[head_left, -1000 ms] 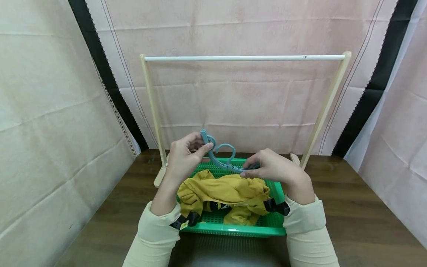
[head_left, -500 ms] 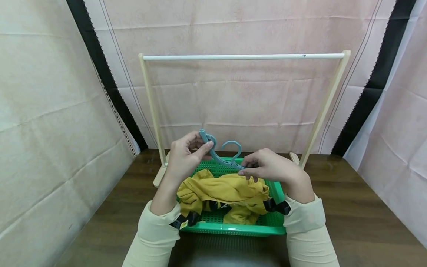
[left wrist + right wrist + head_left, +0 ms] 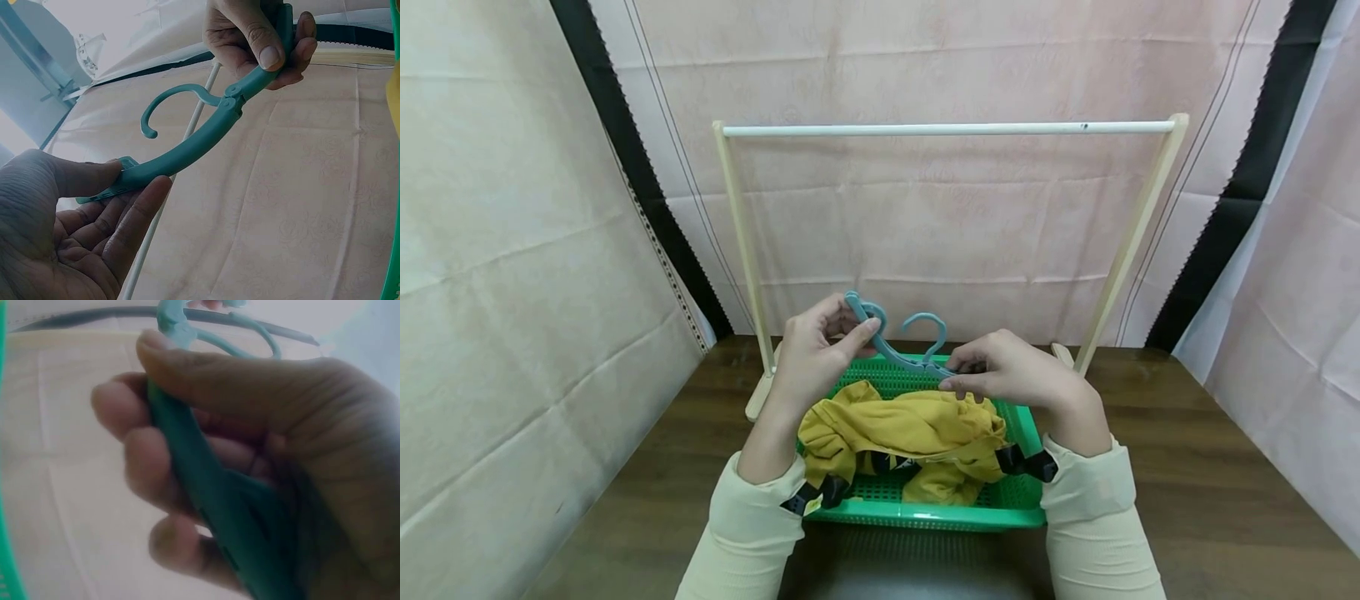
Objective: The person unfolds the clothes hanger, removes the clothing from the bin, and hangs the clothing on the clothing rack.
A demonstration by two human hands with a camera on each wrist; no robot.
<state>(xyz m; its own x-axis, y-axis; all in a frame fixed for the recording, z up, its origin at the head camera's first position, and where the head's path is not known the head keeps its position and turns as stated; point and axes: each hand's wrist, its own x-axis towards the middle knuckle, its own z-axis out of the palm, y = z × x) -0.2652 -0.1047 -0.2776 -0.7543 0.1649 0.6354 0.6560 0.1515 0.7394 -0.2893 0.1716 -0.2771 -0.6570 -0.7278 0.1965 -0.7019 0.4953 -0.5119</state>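
A blue-green plastic clothes hanger [image 3: 898, 358] spans the space between both hands, above the basket, its hook curling upward. My left hand [image 3: 820, 346] pinches one arm of it between thumb and fingers. My right hand [image 3: 1018, 379] grips the other arm, covering most of that end. In the left wrist view the hanger [image 3: 194, 147] shows a joint at the base of its hook. The right wrist view shows fingers [image 3: 147, 465] curled round the hanger's slotted arm [image 3: 194, 450]. Below lies a crumpled yellow garment [image 3: 910, 429] in a green basket [image 3: 925, 517].
Behind the basket stands a rack with a white horizontal bar [image 3: 947, 130] and cream side posts [image 3: 745, 242]. It rests on a dark wooden table [image 3: 1180, 467]. Pale cloth sheets [image 3: 940, 233] enclose the back and sides.
The hanger's hook has swung upright and shifted slightly right. My right hand has slid its fingers a little along the hanger, while my left hand stays nearly still.
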